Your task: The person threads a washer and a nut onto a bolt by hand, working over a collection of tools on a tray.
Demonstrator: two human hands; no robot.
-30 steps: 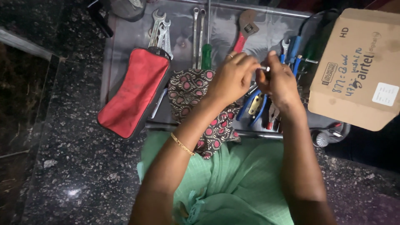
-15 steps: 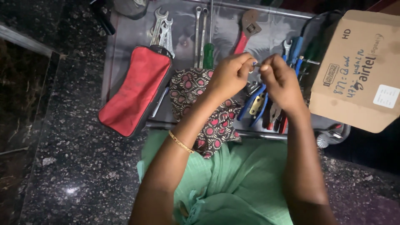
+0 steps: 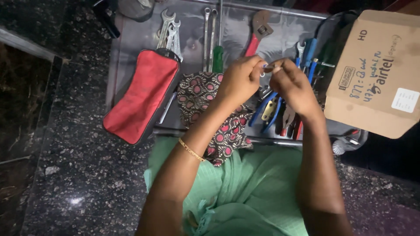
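My left hand (image 3: 238,81) and my right hand (image 3: 293,85) meet above a low glass-topped table (image 3: 131,52) of tools. Between the fingertips of both hands sits a small metal part (image 3: 267,67); its exact shape is too small to tell. A gold bangle (image 3: 190,150) circles my left wrist. Under my hands lie blue-handled pliers (image 3: 267,107) and red-handled pliers (image 3: 291,124). A dark patterned cloth (image 3: 205,100) with red dots lies below my left forearm.
A red zip pouch (image 3: 142,94) lies at the table's left edge. Several spanners (image 3: 169,32), a green-handled screwdriver (image 3: 217,57) and a red-handled adjustable wrench (image 3: 258,32) lie behind. A brown cardboard box (image 3: 378,72) stands right. Green fabric (image 3: 245,188) covers my lap; dark speckled floor (image 3: 74,161) surrounds.
Both hands have stayed together over the tools, with the fingers shifting slightly around the small metal part. Nothing else has moved.
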